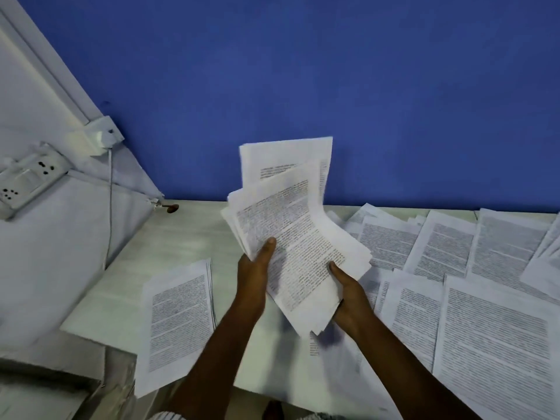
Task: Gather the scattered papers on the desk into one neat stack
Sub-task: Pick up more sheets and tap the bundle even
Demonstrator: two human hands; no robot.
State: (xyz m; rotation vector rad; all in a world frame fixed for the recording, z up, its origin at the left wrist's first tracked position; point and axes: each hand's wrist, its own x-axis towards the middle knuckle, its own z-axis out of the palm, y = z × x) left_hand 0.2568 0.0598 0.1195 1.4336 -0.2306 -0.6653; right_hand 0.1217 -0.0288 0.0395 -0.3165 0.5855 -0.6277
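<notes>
An uneven bundle of printed sheets [291, 225] is raised above the pale desk [181, 231], fanned out and tilted. My left hand [254, 268] grips its left edge, thumb on the top page. My right hand [348, 292] holds the lower right edge, thumb on top. A small squared stack of printed pages [178, 322] lies on the desk to the left of my arms. Several loose sheets [497, 322] overlap one another across the right side of the desk, reaching to the back wall.
A blue wall [333, 86] stands behind the desk. At left a white wall carries a socket board [27, 183] and an adapter [100, 137] with a thin cable [109, 207] hanging down. A grey boxy object [51, 377] sits at the bottom left.
</notes>
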